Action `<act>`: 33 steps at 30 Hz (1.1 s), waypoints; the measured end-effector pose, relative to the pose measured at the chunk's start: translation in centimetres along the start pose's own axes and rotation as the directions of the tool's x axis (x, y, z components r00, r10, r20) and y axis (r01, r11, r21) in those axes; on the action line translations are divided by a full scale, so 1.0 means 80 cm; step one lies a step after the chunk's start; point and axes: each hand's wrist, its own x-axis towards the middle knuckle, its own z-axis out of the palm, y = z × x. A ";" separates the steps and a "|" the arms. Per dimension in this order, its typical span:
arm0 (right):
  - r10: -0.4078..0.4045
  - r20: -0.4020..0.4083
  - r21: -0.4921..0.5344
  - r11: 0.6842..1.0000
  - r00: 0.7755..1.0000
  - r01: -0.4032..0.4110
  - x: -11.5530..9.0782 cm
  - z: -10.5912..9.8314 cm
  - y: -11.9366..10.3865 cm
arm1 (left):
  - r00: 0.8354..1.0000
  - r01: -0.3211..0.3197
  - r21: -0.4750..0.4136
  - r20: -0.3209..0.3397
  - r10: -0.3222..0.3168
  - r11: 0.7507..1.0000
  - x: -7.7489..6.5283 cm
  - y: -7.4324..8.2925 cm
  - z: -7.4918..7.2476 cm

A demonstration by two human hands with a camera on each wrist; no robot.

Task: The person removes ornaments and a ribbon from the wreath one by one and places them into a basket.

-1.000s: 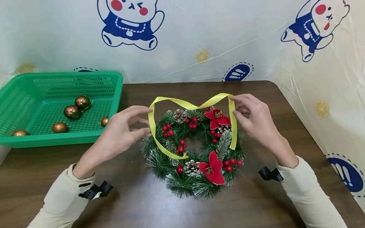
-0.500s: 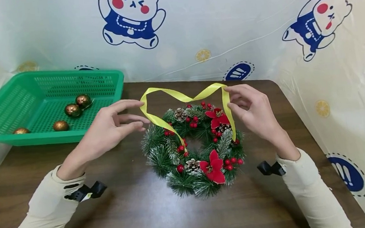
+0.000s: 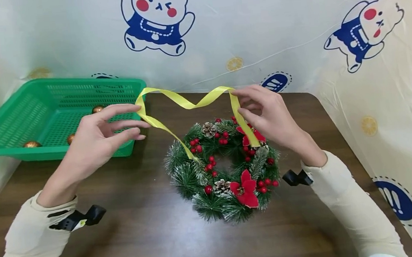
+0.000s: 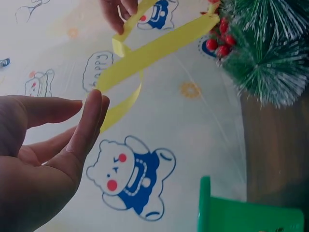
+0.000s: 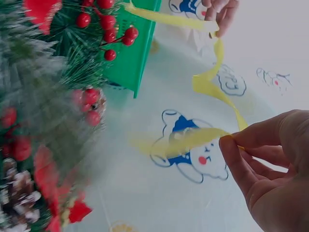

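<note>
A yellow ribbon (image 3: 185, 102) stretches between the two hands in a sagging curve, with both its tails hanging down. My left hand (image 3: 97, 134) holds it at the fingertips, the thumb standing apart from the ribbon. On the other side my right hand (image 3: 269, 112) pinches it between thumb and index finger (image 5: 258, 134). Below and nearer lies a green wreath (image 3: 184, 179) with red berries (image 3: 209, 167), pine cones (image 3: 221, 185) and a red flower (image 3: 245, 190). The left tail ends over the wreath's left side; the right tail hangs before another red flower near its top right.
A green plastic basket (image 3: 27, 150) stands at the back left, partly behind my left hand, with several bronze balls (image 3: 31, 144) in it. Everything rests on a brown wooden table (image 3: 157, 239). A printed cloth (image 3: 248, 26) hangs behind and at the right.
Both hands have moved up and to the left with the ribbon, the left hand farther. The span between them has widened, and the ribbon's tails have lifted higher over the wreath.
</note>
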 end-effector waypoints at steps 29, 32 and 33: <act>-0.096 0.162 0.137 0.988 0.982 0.074 0.128 0.099 -0.059 | 0.885 -0.112 -0.276 -0.464 -0.031 0.955 -0.016 -0.021 -0.093; -0.084 0.170 0.130 0.990 0.982 0.062 0.139 0.111 -0.060 | 0.873 -0.094 -0.277 -0.485 -0.055 0.956 -0.019 -0.026 -0.106; -0.075 0.177 0.123 0.991 0.981 0.054 0.144 0.115 -0.061 | 0.869 -0.088 -0.272 -0.492 -0.060 0.958 -0.019 -0.028 -0.110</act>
